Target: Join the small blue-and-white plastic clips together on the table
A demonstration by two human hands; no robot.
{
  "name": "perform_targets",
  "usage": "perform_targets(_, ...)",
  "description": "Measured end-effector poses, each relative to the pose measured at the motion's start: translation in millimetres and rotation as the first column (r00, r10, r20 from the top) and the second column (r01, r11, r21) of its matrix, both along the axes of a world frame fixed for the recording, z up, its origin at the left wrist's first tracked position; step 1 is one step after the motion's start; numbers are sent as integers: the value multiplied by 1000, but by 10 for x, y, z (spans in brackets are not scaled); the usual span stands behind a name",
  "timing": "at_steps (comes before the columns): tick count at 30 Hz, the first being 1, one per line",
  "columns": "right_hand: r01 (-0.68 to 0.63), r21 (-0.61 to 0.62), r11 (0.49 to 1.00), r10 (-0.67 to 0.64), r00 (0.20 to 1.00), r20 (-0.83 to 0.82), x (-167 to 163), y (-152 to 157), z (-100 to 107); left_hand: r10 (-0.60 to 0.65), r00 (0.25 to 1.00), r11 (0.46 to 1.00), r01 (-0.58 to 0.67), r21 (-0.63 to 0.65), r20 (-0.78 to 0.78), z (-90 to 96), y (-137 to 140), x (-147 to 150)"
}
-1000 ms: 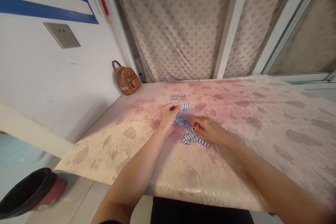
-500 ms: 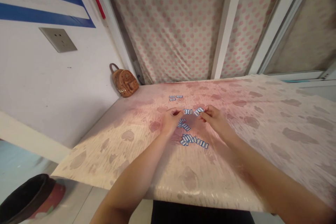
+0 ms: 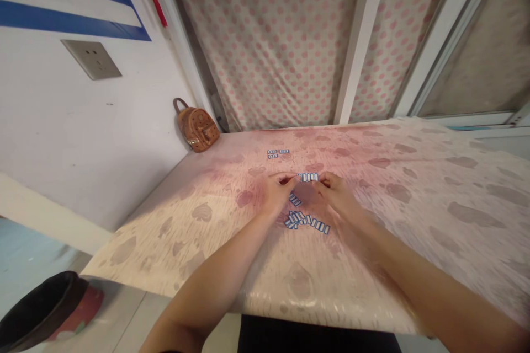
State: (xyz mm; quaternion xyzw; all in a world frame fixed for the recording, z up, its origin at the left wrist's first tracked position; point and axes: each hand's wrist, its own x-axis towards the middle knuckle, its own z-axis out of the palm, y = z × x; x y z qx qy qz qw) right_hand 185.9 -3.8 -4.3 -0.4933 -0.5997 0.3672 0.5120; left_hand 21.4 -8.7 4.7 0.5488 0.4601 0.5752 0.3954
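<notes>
My left hand [image 3: 278, 192] pinches the left end of a short row of blue-edged white pieces [image 3: 308, 177]. At the other end of this row, the fingers of my right hand [image 3: 334, 192] are closed on it. The row is held level just above the table, and I cannot tell what the pieces are made of. Close under my left hand lies another striped strip [image 3: 295, 199], partly covered by that hand. Nearer to me is a loose pile of the same blue-and-white pieces [image 3: 305, 220], some overlapping. Farther off, several small striped pieces [image 3: 272, 153] lie in two short rows.
A patterned pink and cream cloth [image 3: 298, 281] covers the table. A small brown backpack [image 3: 199, 129] leans by the wall at the back left. Behind the table hangs a dotted curtain [image 3: 281, 55]. A dark bin [image 3: 45, 314] stands on the floor at lower left.
My right hand has brought its tilted striped piece leftward against the one in my left hand, and the two now line up as one row. My left hand has shifted slightly right.
</notes>
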Motion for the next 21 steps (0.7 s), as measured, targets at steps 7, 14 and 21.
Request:
perform_targets(7, 48, 20, 999, -49, 999, 19, -24, -39, 0, -20, 1000, 999, 20, -43, 3, -7, -17, 48)
perform_targets(14, 72, 34, 997, -73, 997, 25, -18, 11, -92, -17, 1000, 999, 18, -43, 18, 51, -76, 82)
perform_targets(21, 48, 31, 998, -48, 999, -18, -38, 16, -119, -20, 1000, 998, 22, -51, 24, 11, -65, 92)
